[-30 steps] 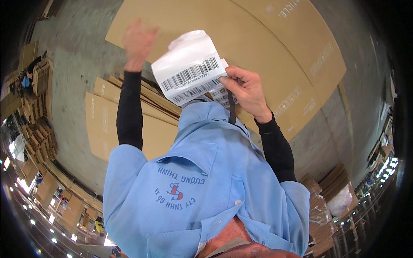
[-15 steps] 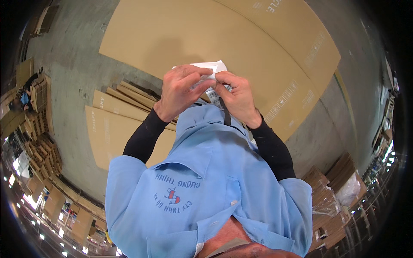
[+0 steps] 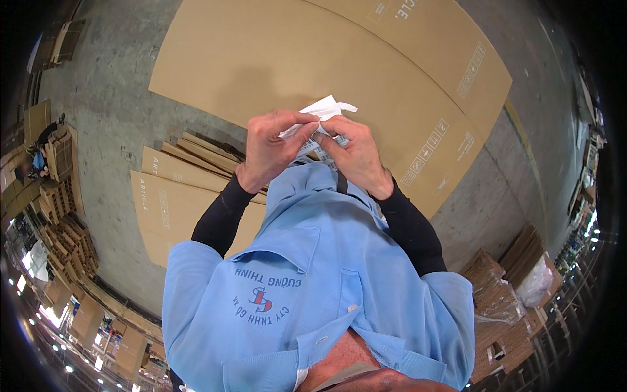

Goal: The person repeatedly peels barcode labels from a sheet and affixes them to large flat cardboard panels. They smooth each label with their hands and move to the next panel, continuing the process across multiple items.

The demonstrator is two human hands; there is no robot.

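Note:
A white sheet of printed labels (image 3: 324,106) is pinched between both hands in front of my waist. My left hand (image 3: 271,145) is closed, with thumb and forefinger gripping the sheet's near edge. Right beside it, my right hand (image 3: 356,149) is closed on the same sheet, its thumb and bent forefinger almost touching the left fingertips. A narrow white strip curls away at the sheet's far right corner. Printed parts show beneath the fingers, partly hidden by them. Past the hands lies a large flat brown cardboard sheet (image 3: 287,55) with a long crease.
More flat cardboard pieces (image 3: 186,219) lie fanned out at my left. Wrapped cardboard stacks (image 3: 499,313) stand at the lower right. Wooden pallets (image 3: 65,225) and a person (image 3: 40,160) are at the far left. Grey concrete floor (image 3: 108,111) surrounds the cardboard.
The label sheet has tilted, and a strip at its far right corner now sticks out and curls. My left fingers have drawn down to the near edge, closer to the right fingertips.

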